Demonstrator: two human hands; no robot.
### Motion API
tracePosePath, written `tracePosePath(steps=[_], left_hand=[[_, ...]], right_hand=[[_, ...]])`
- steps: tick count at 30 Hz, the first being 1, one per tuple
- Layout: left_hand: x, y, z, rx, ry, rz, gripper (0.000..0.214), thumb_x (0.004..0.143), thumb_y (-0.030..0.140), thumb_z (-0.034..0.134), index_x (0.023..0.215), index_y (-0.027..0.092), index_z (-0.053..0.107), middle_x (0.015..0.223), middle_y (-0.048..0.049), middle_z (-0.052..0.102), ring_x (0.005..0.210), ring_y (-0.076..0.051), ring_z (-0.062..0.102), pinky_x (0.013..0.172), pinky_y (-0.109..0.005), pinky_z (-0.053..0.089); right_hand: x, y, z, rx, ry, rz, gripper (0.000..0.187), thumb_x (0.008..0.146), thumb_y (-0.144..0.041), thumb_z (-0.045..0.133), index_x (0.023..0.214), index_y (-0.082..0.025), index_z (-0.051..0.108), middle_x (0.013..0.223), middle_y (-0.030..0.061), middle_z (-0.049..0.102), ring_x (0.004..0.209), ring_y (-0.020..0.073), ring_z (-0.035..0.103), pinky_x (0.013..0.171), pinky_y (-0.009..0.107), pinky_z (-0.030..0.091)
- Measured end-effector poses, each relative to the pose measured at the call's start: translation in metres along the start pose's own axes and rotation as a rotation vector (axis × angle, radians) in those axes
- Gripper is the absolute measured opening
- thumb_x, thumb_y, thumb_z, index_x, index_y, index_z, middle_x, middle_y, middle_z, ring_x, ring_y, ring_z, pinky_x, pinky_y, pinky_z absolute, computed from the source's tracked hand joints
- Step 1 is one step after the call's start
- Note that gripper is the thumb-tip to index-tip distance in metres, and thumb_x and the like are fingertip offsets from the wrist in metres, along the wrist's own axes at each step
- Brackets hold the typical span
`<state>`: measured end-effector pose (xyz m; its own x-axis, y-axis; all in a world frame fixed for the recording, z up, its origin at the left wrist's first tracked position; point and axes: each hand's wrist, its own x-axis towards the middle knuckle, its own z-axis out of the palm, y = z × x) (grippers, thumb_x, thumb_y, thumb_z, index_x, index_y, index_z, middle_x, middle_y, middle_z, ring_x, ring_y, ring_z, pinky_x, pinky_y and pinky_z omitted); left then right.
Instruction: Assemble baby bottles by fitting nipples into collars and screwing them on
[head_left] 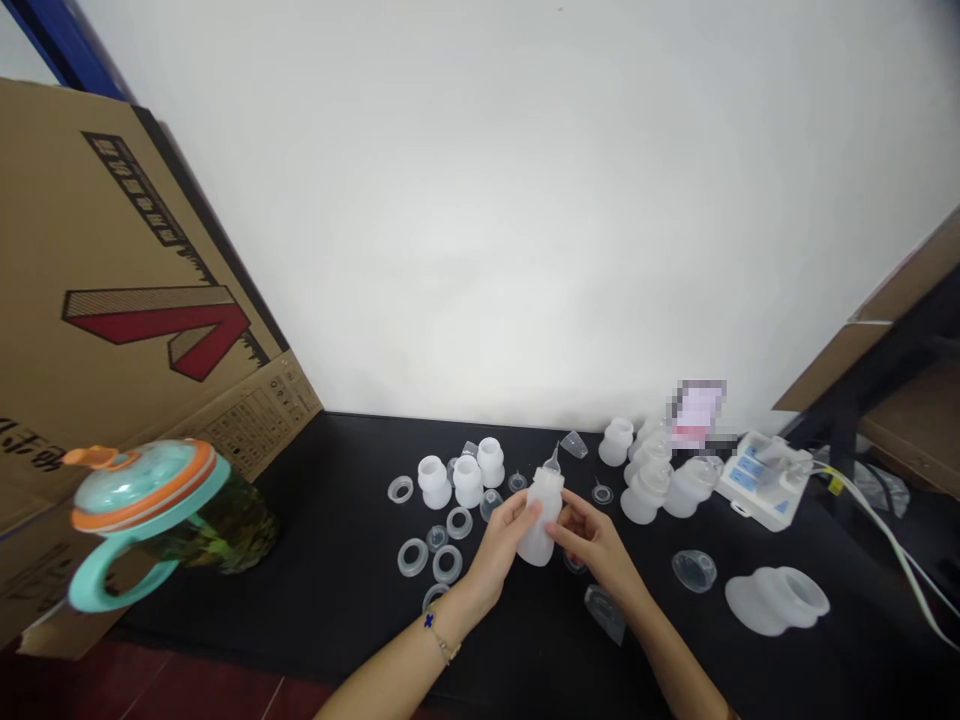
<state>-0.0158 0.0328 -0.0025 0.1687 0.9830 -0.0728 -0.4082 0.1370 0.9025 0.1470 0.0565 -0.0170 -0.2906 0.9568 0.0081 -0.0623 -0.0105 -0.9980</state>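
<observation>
both grips pinch the white bottle (541, 520), held neck up just over the black desk (337, 600); left hand (501, 545) on its left side, right hand (592, 545) on its right; clear rings (401, 558) lie near the left wrist

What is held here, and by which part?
A translucent white bottle, held by both hands at its body: the left hand grips the left side, the right hand pinches the lower right side.

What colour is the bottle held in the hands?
Translucent white bottle, clearest in the head view.
</observation>
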Motion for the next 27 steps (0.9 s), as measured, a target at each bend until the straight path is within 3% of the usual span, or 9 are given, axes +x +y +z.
tracePosePath(steps=[7,15,27], left_hand=[[-0.001,0.004,-0.001,-0.054,0.019,-0.002,0.047,0.082,0.038,0.076,0.124,0.018,0.070,0.113,-0.0102,0.074,0.097,-0.026,0.067,0.084,-0.030,0.046],[-0.001,0.000,-0.002,-0.097,0.028,0.018,0.052,0.078,0.035,0.080,0.125,0.019,0.066,0.117,-0.0124,0.074,0.103,-0.029,0.068,0.088,-0.034,0.047],[0.000,0.000,-0.003,-0.111,0.030,-0.008,0.049,0.077,0.033,0.078,0.123,0.020,0.066,0.114,-0.0110,0.074,0.096,-0.026,0.069,0.080,-0.030,0.046]], right_hand=[[-0.002,-0.003,-0.003,-0.034,0.098,-0.043,0.060,0.074,-0.049,0.081,0.125,-0.020,0.069,0.079,0.0008,0.062,0.053,0.0110,0.050,0.044,0.023,0.038],[-0.006,-0.012,-0.002,-0.066,0.113,-0.055,0.057,0.077,-0.050,0.077,0.124,-0.020,0.071,0.080,0.0013,0.060,0.059,0.0134,0.051,0.047,0.024,0.041],[-0.006,-0.009,-0.003,-0.097,0.125,-0.057,0.056,0.079,-0.054,0.073,0.124,-0.020,0.071,0.080,0.0016,0.060,0.058,0.0140,0.052,0.048,0.025,0.041]])
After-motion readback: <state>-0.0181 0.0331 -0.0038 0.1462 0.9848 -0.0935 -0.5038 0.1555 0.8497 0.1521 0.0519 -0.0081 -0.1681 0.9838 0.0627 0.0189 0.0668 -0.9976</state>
